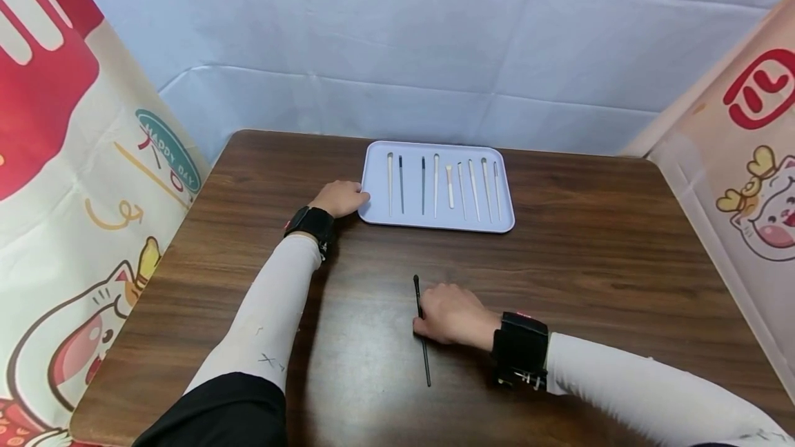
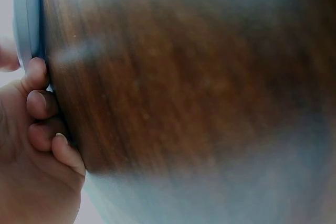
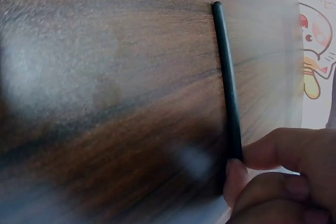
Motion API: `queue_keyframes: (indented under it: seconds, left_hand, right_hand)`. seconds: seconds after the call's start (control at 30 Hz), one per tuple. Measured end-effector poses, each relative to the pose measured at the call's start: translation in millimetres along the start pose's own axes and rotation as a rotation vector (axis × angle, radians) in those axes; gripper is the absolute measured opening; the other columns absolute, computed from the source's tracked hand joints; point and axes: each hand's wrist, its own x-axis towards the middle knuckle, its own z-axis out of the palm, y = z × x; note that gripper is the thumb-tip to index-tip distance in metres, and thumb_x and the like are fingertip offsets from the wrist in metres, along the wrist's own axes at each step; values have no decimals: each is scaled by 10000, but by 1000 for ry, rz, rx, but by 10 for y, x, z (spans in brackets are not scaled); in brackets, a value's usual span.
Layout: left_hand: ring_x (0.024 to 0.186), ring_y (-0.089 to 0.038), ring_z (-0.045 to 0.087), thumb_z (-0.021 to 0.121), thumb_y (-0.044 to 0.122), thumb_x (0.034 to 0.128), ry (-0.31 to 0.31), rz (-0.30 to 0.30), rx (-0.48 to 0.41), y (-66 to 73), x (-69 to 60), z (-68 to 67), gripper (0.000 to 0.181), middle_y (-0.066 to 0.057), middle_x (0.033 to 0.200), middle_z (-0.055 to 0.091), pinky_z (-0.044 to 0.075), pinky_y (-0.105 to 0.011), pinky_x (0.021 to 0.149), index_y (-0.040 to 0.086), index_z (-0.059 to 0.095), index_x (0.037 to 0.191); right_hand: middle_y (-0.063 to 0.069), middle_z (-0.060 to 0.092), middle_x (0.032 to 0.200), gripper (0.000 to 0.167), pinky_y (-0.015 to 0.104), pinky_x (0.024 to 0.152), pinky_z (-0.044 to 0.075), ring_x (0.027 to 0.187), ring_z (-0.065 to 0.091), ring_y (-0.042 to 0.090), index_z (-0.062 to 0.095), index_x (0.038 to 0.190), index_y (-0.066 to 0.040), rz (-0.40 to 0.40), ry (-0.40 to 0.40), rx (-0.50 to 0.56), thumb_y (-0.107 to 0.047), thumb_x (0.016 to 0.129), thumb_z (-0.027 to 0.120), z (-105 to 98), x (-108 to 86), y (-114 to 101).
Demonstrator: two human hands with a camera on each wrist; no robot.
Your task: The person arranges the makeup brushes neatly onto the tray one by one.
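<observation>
My left hand [image 1: 337, 199] grips the left edge of a white rectangular tray [image 1: 375, 167]. In the left wrist view, the thumb lies over the rim [image 2: 27, 19] and the fingers are curled against its side. Across the tray lie several slim brushes in a row, some pale like the short brush [image 1: 450, 188], others dark like the brush [image 1: 424, 185]. Nearer the front, my right hand [image 1: 455, 314] pinches a black makeup brush [image 1: 426, 364] at mid-handle between thumb and finger. Its dark head points away from me, and the handle end lies low over the tabletop.
The brown wooden table [image 1: 590, 226] carries the tray near its far edge. A pale cloth [image 1: 404, 40] hangs behind it. Printed cartoon sheets stand along the left side [image 1: 81, 261] and the right side [image 1: 739, 178].
</observation>
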Motion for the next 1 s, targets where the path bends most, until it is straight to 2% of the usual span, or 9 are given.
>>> queue_keyframes:
  seconds: [0.13, 0.33, 0.47, 0.77, 1.0]
  left_hand:
    - [867, -254, 514, 387, 352, 1031, -5, 0, -1, 1, -11, -4, 399, -82, 865, 524, 385, -376, 813, 64, 638, 1145]
    - [849, -250, 510, 396, 348, 1029, 1, -10, -7, 29, -43, -24, 373, -74, 846, 508, 377, -367, 787, 67, 638, 1068]
    - [859, -254, 513, 398, 351, 1029, 2, -7, -6, 27, -49, -26, 374, -78, 863, 521, 384, -374, 801, 69, 639, 1077]
    - [872, -257, 520, 402, 352, 1027, 5, -2, -9, -21, 10, 3, 371, -84, 873, 533, 390, -382, 816, 70, 638, 1069]
    - [916, -261, 527, 406, 361, 1029, 3, 2, -9, -36, 46, 23, 398, -100, 957, 590, 398, -392, 850, 67, 648, 1147]
  right_hand:
    - [-17, 442, 613, 439, 295, 463, 346, 521, 410, 137, 480, 571, -132, 7, -1, 2, -287, 921, 697, 5, 3, 3]
    - [-17, 440, 609, 445, 305, 473, 350, 528, 417, 142, 469, 564, -132, 5, -1, -17, -288, 919, 688, -18, 2, 2]
    - [-26, 439, 580, 465, 292, 461, 341, 503, 420, 132, 470, 548, -137, 9, -8, -6, -296, 927, 688, -42, 0, 1]
    - [-54, 414, 526, 486, 262, 449, 315, 472, 407, 106, 469, 521, -158, 7, -13, 26, -293, 939, 675, -119, 31, -18]
    - [-49, 407, 526, 507, 264, 454, 314, 484, 405, 109, 457, 511, -156, 11, -3, 17, -309, 947, 668, -211, 87, -51]
